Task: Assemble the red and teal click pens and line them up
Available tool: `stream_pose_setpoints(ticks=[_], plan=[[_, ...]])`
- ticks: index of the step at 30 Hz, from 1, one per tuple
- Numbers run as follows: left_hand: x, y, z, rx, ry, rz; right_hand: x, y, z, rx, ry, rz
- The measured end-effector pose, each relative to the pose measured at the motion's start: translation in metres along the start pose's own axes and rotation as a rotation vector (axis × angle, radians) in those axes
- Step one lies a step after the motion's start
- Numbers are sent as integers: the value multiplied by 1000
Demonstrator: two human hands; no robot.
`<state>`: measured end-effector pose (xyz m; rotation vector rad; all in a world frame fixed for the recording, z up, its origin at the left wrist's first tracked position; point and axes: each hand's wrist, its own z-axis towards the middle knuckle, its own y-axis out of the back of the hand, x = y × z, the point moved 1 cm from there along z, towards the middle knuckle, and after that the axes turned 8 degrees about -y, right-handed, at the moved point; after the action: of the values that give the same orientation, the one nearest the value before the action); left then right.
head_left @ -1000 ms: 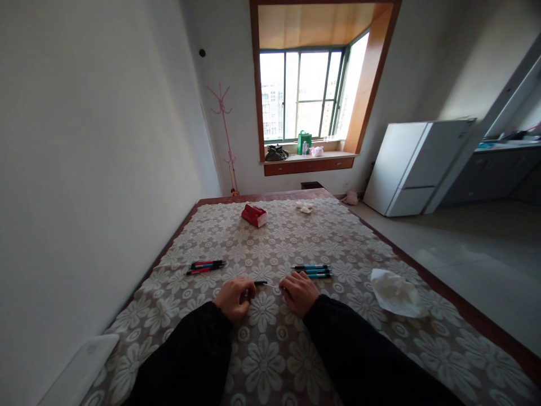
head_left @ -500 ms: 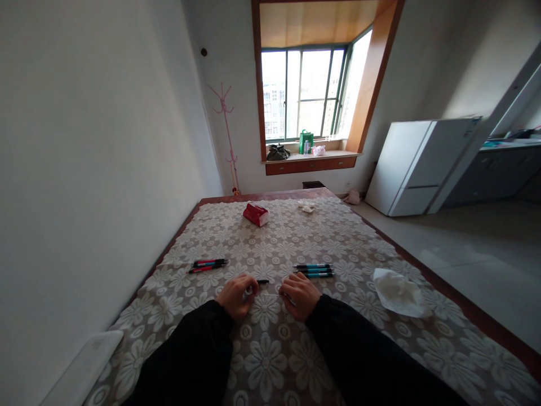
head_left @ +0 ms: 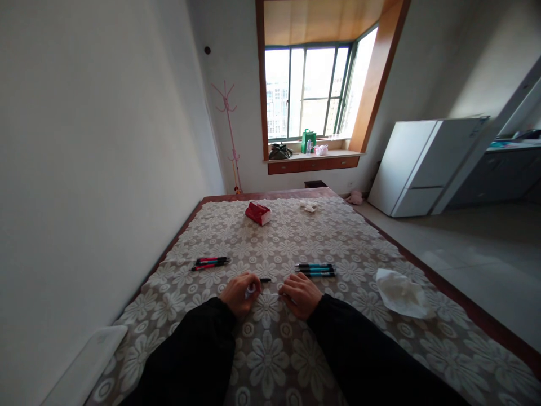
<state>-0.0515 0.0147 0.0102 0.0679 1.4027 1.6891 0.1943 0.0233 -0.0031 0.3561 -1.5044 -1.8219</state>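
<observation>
My left hand (head_left: 242, 294) rests on the lace tablecloth with its fingers curled closed. Something small and pale shows at its fingertips, too hidden to name. Just past those fingers lies a short black pen part (head_left: 265, 279). My right hand (head_left: 301, 294) is also closed, fingertips pinched on a thin white rod (head_left: 271, 294) that looks like a pen refill and spans the gap towards the left hand. Right behind the right hand lie several blue-and-black pens (head_left: 315, 270). Beyond the left hand is a group of red, blue and black pens (head_left: 210, 263).
A red tissue pack (head_left: 257, 213) and a crumpled tissue (head_left: 308, 207) lie towards the table's far end. At right is a spread white tissue or bag (head_left: 403, 294). A flat white object (head_left: 87, 366) sits at the near left, by the wall.
The view has shifted slightly. Both hands stay nearly in place, closed close together, with the thin rod still between them.
</observation>
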Motion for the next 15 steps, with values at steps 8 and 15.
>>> stream_pose_setpoints(ticks=[8, 15], plan=[[-3, -3, 2, -59, -14, -10, 0, -1, 0, -24, -12, 20], [-18, -11, 7, -128, -56, 17, -4, -7, 0, -72, -59, 140]])
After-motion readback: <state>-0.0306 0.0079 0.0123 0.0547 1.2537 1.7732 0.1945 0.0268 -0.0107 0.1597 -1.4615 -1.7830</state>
